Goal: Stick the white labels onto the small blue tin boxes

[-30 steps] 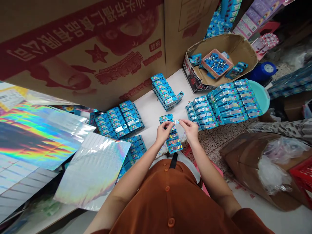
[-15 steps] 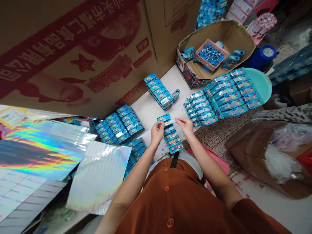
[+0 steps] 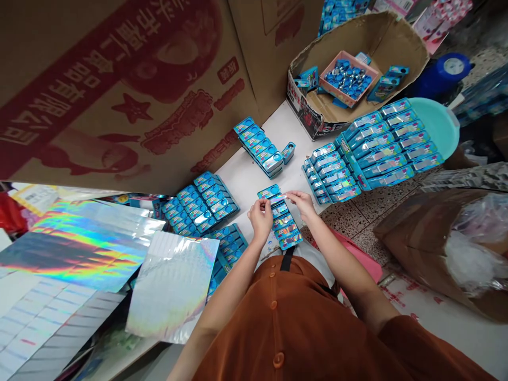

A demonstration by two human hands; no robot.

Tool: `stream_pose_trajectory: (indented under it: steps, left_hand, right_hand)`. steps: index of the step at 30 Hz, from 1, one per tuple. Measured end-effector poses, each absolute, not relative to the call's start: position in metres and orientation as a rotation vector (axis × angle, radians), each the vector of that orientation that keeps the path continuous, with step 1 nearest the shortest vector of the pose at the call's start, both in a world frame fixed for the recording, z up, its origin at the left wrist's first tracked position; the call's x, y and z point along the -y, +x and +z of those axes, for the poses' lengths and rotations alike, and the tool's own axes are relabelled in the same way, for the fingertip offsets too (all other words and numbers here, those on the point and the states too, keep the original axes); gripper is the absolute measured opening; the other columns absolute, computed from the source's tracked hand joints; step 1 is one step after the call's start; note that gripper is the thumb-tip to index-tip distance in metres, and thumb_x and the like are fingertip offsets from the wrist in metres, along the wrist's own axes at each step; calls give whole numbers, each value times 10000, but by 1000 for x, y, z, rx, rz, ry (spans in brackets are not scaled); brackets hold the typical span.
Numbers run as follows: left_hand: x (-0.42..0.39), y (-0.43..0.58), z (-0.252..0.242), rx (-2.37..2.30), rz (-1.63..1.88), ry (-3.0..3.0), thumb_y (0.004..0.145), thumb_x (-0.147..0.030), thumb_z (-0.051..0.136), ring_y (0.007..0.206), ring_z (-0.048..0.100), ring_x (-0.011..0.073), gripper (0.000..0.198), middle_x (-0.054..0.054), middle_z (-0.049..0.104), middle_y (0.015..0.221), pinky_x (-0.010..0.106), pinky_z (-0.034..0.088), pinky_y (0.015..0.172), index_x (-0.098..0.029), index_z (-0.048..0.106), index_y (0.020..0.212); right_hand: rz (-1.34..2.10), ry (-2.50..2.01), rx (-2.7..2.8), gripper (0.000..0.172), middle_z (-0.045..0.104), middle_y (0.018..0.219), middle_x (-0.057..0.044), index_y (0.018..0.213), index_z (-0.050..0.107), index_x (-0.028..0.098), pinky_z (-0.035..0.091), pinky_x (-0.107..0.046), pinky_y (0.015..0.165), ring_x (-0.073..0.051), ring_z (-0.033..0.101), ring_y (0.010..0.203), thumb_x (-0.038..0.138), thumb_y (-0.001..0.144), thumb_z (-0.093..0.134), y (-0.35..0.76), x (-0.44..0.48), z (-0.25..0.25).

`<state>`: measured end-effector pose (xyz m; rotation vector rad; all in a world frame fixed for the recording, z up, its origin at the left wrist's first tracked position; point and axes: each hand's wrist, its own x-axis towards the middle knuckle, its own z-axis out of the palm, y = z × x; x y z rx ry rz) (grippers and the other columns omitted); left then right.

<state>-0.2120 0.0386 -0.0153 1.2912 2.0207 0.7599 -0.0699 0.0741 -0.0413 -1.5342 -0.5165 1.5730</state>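
Between my two hands a thin shiny strip (image 3: 278,199) is stretched over a row of small blue boxes (image 3: 286,231) at the near edge of the white table (image 3: 273,124). My left hand (image 3: 261,217) pinches the strip's left end. The right end is pinched by the fingertips of my right hand (image 3: 301,203). Under the strip, the second box from the far end is partly hidden. Shiny bands show on the nearer boxes, and the farthest box has a round blue spot. Farther back stands a stack of blue boxes (image 3: 260,146) with a single box (image 3: 288,152) beside it.
Rainbow-sheen sheets (image 3: 170,286) lie at the left, near more blue boxes (image 3: 200,202). Rows of banded boxes (image 3: 381,145) stand at the right. Behind is an open carton (image 3: 317,119) holding a pink tray (image 3: 371,79) of small round parts. A tall carton (image 3: 166,106) walls the back left.
The view has shifted slightly. The strip now lies lower against the second box, and my left hand's fingers have turned a little. Both hands still hold it.
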Motion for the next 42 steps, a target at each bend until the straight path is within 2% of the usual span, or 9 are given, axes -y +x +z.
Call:
stream_pose_trajectory:
  steps: [6,13,19,24,30,36,38,40,42]
  left_hand:
    - [-37,-209,-14,-2072,724,1373,876,-303,498,758,583,185,144,29,658,801,343,374,828,-194,588,853]
    - [-36,-209,-19,-2111,715,1398,886,-299,492,770,590,188,136,36,671,846,364,349,831,-192,573,866]
    - [-36,-207,-24,-2153,648,1436,880,-283,487,855,590,230,106,52,663,843,376,359,806,-195,544,867]
    - [-37,-209,-26,-2157,647,1483,873,-282,493,863,591,237,96,51,661,827,382,374,806,-198,536,857]
    - [-40,-212,-23,-2114,648,1479,838,-245,527,814,600,220,55,38,659,794,374,397,814,-200,537,808]
    - [-37,-208,-21,-2130,710,1464,831,-221,536,845,572,224,42,41,615,817,383,404,836,-208,507,804]
    - [-37,-209,-24,-2155,772,1447,803,-227,582,922,544,236,103,60,570,895,383,409,850,-209,485,833]
    - [-38,-210,-30,-2187,848,1383,741,-240,662,988,505,247,252,79,513,980,378,419,849,-210,452,876]
    - [-37,-210,-38,-2191,914,1304,699,-236,703,986,483,242,353,82,479,1011,371,424,841,-214,418,906]
  right_hand:
    - [1632,-1538,441,244,661,612,12,655,699,158,406,-238,591,-80,502,545,322,490,771,-69,-76,-47]
    - [1693,-1551,397,229,661,617,4,641,689,167,403,-246,616,-98,533,585,310,485,773,-72,-76,-50]
    - [1736,-1562,385,228,669,623,-6,640,683,154,408,-252,629,-113,554,618,293,485,775,-77,-77,-50]
    - [1750,-1562,370,297,652,624,16,665,653,160,405,-242,602,-106,546,603,338,476,798,-81,-72,-48]
    - [1753,-1609,316,453,539,511,72,629,506,199,341,-223,489,-80,452,479,425,417,836,-82,-65,-56]
    - [1709,-1618,353,443,565,556,56,647,527,191,364,-227,521,-88,484,525,424,418,825,-82,-61,-56]
    - [1685,-1630,367,427,567,559,52,649,546,186,373,-232,539,-93,494,541,407,411,822,-79,-58,-55]
    - [1652,-1652,384,415,564,552,52,649,558,184,378,-236,553,-97,498,551,382,400,825,-74,-54,-56]
    - [1614,-1678,409,402,568,554,49,647,568,185,380,-238,563,-100,499,559,369,398,825,-69,-49,-57]
